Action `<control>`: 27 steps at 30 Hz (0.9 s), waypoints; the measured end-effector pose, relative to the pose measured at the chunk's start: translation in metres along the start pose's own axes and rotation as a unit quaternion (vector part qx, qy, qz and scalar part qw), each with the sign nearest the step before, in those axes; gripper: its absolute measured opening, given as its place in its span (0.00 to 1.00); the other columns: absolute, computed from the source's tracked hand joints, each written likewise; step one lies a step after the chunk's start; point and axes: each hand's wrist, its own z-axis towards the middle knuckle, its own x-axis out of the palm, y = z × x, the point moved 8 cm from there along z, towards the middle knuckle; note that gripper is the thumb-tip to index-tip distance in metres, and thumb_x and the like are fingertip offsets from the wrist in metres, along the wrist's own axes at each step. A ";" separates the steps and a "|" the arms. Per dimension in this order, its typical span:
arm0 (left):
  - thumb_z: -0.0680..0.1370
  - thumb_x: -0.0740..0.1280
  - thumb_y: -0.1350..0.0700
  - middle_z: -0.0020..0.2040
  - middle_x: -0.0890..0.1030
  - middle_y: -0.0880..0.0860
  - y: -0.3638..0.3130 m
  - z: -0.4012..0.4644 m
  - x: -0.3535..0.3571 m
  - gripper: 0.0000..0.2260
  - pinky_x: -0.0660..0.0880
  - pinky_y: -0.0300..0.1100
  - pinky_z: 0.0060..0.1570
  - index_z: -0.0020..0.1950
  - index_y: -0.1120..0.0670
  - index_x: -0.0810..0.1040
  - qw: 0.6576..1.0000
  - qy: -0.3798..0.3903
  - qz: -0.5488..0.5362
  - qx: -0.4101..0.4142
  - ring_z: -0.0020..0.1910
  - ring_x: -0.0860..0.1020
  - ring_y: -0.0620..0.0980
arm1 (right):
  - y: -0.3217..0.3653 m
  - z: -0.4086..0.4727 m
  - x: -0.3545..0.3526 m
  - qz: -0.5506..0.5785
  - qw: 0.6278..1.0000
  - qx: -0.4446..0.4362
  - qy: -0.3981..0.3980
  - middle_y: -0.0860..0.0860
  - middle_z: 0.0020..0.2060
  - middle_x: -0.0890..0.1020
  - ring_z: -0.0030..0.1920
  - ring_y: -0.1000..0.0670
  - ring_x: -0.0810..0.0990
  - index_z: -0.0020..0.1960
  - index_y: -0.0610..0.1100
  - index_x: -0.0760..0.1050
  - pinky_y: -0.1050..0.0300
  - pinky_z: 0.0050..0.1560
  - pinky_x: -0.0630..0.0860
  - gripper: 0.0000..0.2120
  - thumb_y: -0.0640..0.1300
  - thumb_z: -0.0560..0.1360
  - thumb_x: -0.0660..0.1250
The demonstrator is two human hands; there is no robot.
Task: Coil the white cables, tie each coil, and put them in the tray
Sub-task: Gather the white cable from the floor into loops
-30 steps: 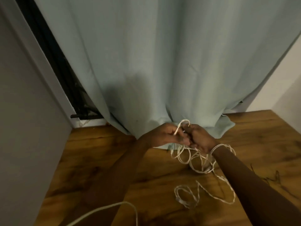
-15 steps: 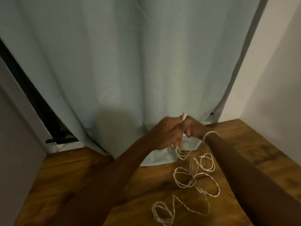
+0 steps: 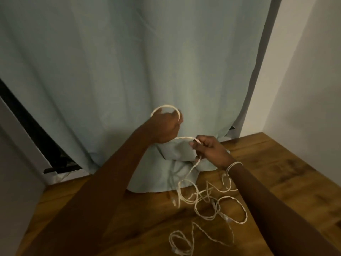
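Here, left hand: my left hand [image 3: 166,128] is raised, fingers curled round a loop of the white cable [image 3: 208,200].
Right hand: my right hand [image 3: 210,151] pinches the same cable lower down.
Cable: it runs between both hands, then falls in loose tangles onto the wooden floor [image 3: 276,172].
Backdrop: a pale curtain [image 3: 147,61].

Wooden floor [image 3: 276,172] carries loose tangled loops of white cable [image 3: 217,204] toward the right; pale blue curtain [image 3: 177,174] hem bunches on it just behind the loops.
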 end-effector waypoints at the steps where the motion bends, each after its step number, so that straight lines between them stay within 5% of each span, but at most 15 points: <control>1: 0.80 0.56 0.54 0.41 0.82 0.56 0.007 -0.006 0.020 0.10 0.72 0.47 0.51 0.50 0.56 0.75 0.996 0.074 -0.034 -0.027 0.41 0.81 0.54 | 0.008 0.001 -0.010 0.002 1.000 -0.012 -0.026 0.46 0.28 0.72 0.29 0.50 0.74 0.40 0.37 0.76 0.55 0.34 0.77 0.11 0.41 0.79 0.68; 4: 0.81 0.56 0.46 0.24 0.71 0.51 0.004 -0.025 0.058 0.19 0.65 0.41 0.28 0.39 0.56 0.76 0.903 0.213 -0.359 -0.097 0.22 0.68 0.50 | 0.029 0.007 -0.035 -0.023 0.995 -0.041 -0.085 0.50 0.30 0.73 0.31 0.55 0.72 0.44 0.36 0.79 0.59 0.33 0.73 0.10 0.44 0.78 0.70; 7: 0.80 0.52 0.40 0.21 0.61 0.48 -0.024 -0.031 0.059 0.24 0.51 0.39 0.24 0.34 0.56 0.69 0.719 0.269 -0.632 -0.102 0.19 0.57 0.45 | 0.027 0.013 -0.033 0.017 0.996 -0.018 -0.089 0.49 0.33 0.74 0.34 0.55 0.73 0.48 0.40 0.80 0.62 0.35 0.74 0.07 0.44 0.77 0.71; 9: 0.82 0.50 0.46 0.20 0.62 0.46 -0.032 -0.020 0.041 0.22 0.51 0.38 0.23 0.32 0.53 0.69 0.628 0.229 -0.740 -0.073 0.18 0.57 0.42 | 0.015 0.013 -0.011 0.081 0.997 0.011 -0.016 0.46 0.37 0.78 0.35 0.53 0.76 0.51 0.40 0.78 0.60 0.37 0.76 0.03 0.38 0.77 0.69; 12: 0.83 0.48 0.50 0.20 0.63 0.45 -0.013 0.002 0.020 0.24 0.54 0.36 0.23 0.30 0.51 0.71 0.554 0.111 -0.822 -0.078 0.17 0.57 0.42 | -0.019 -0.010 0.034 0.099 0.975 0.106 0.167 0.39 0.43 0.82 0.40 0.48 0.83 0.56 0.31 0.75 0.56 0.43 0.81 0.08 0.30 0.77 0.67; 15: 0.84 0.49 0.50 0.20 0.63 0.46 0.012 0.009 0.006 0.23 0.57 0.37 0.23 0.30 0.51 0.70 0.508 0.017 -0.857 -0.088 0.17 0.60 0.42 | -0.067 -0.031 0.054 -0.080 0.951 0.140 0.264 0.43 0.48 0.86 0.49 0.46 0.85 0.54 0.35 0.81 0.56 0.53 0.81 0.08 0.37 0.76 0.70; 19: 0.84 0.50 0.50 0.20 0.63 0.47 0.020 0.011 -0.002 0.22 0.61 0.37 0.23 0.31 0.51 0.69 0.470 -0.020 -0.879 -0.076 0.18 0.60 0.43 | -0.104 -0.040 0.057 -0.220 0.936 0.123 0.244 0.53 0.48 0.86 0.51 0.53 0.83 0.52 0.46 0.83 0.54 0.60 0.78 0.07 0.43 0.76 0.69; 25: 0.83 0.51 0.50 0.22 0.68 0.48 0.008 0.013 -0.009 0.21 0.66 0.38 0.26 0.32 0.52 0.68 0.475 -0.053 -0.876 -0.062 0.20 0.66 0.45 | -0.121 -0.037 0.055 -0.163 0.970 0.121 0.136 0.45 0.47 0.86 0.51 0.46 0.84 0.48 0.42 0.83 0.53 0.58 0.78 0.06 0.39 0.77 0.67; 27: 0.84 0.52 0.50 0.32 0.80 0.52 0.007 0.011 -0.015 0.21 0.76 0.44 0.41 0.32 0.54 0.67 0.501 -0.075 -0.860 -0.056 0.33 0.79 0.50 | -0.116 -0.039 0.047 -0.046 0.985 0.142 0.089 0.40 0.43 0.86 0.47 0.41 0.85 0.48 0.39 0.81 0.48 0.56 0.80 0.08 0.38 0.80 0.64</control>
